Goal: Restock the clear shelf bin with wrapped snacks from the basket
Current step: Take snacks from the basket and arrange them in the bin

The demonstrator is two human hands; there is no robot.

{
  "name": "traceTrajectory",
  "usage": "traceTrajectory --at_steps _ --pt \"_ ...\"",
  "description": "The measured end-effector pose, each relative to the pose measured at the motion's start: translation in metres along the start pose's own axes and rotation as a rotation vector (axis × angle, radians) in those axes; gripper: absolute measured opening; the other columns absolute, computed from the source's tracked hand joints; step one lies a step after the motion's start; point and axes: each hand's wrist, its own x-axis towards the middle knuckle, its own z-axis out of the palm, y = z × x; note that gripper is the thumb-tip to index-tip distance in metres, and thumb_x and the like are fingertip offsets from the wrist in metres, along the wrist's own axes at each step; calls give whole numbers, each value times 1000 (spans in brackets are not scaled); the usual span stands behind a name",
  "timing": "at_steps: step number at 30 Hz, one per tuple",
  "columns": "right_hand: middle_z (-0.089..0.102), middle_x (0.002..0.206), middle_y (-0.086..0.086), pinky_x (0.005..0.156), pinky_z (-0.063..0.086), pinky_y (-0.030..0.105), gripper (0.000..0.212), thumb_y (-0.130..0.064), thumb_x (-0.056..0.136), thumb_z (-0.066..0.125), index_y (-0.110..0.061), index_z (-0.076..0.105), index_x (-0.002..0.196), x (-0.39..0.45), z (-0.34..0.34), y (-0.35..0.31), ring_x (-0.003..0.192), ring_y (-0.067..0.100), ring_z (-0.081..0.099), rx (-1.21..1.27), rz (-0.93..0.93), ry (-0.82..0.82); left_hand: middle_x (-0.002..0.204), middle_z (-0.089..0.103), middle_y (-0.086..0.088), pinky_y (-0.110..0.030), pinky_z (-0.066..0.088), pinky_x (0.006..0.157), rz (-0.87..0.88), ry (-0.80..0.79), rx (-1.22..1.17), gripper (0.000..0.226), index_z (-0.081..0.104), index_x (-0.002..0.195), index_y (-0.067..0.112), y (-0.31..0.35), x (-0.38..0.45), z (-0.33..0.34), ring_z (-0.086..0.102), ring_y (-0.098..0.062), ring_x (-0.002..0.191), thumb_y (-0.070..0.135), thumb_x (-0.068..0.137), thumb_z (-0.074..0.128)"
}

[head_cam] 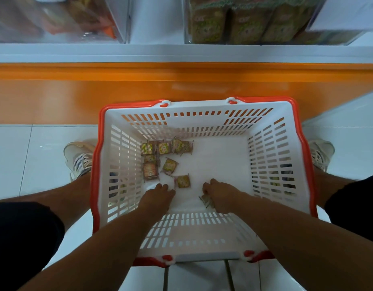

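Both of your hands are down inside the white slotted plastic basket with the orange-red rim (305, 148), which stands on the glossy white tiled floor (34, 148) between your two pale lace-up sneakers (80, 158). Your right hand (220, 195) curls round a small wrapped snack (205, 201) near the basket's near wall. Your left hand (160, 195) rests knuckles-up on the basket bottom; you cannot tell whether it holds anything. Just beside its fingertips lies a square yellow-and-brown wrapped snack (183, 181), with more of the same scattered toward the far left corner (160, 153). Beyond the basket runs an orange shelf base (76, 91), then the white shelf (156, 52) carrying the clear shelf bin of green-brown packets (254, 24) and another clear bin at left (55, 19).
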Motion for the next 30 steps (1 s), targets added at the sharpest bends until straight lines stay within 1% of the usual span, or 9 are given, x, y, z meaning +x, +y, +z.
traceTrajectory --at_steps 6,9,11,15,19,21,23,27,30 --pt "57 121 14 74 47 26 68 -9 67 92 -7 54 124 8 -28 -11 105 28 62 392 88 -44 127 60 -10 -39 48 85 -34 -34 -33 54 39 145 12 3 6 -4 61 -29 111 25 96 57" --pt "64 102 4 56 58 27 58 -8 67 93 -20 53 107 -1 -64 -23 82 15 65 638 71 -101 106 67 -8 -30 47 62 -155 -100 -482 36 51 118 17 0 8 -31 65 -22 87 30 89 68" --pt "64 99 1 56 60 27 52 -9 67 93 -25 55 99 -17 -94 -35 82 14 67 680 14 -103 90 68 -4 -26 54 52 -187 -123 -869 24 57 94 21 -8 5 -64 65 -13 68 18 83 78" --pt "71 109 0 69 62 31 54 0 71 88 -30 63 108 -70 -164 -61 95 19 72 818 -88 -90 94 76 -17 -46 64 80 -91 -174 -1337 27 74 94 15 -25 -33 -153 72 -23 75 2 71 80" --pt "77 104 3 70 62 31 55 7 74 83 -15 63 120 -143 -226 -84 92 18 76 1009 -189 22 104 75 -20 -49 61 87 156 -212 -1573 33 78 97 10 -33 -93 -241 74 -29 93 -3 67 75" --pt "77 107 7 74 62 32 52 10 77 80 -13 63 120 -181 -247 -93 97 22 75 1129 -260 70 89 75 -11 -51 62 84 231 -135 -1646 27 79 91 14 -35 -124 -279 74 -21 80 -7 78 66" --pt "75 114 11 79 62 34 53 10 79 77 -12 61 125 -213 -261 -103 102 26 73 1234 -348 122 82 73 -5 -44 63 72 258 0 -1708 28 72 103 14 -33 -150 -313 70 -13 68 -5 83 64" --pt "70 120 22 74 59 32 65 -1 73 80 -12 55 132 -248 -285 -124 101 30 72 1384 -495 286 93 74 -12 -35 61 63 338 222 -1841 16 73 103 14 -10 -187 -362 73 -20 73 19 90 65" --pt "74 109 15 66 56 25 46 -5 82 74 -13 64 125 -258 -300 -129 91 21 73 1395 -627 325 96 75 -14 -35 61 63 378 366 -1913 28 77 94 18 3 -198 -375 74 -22 76 38 75 82"
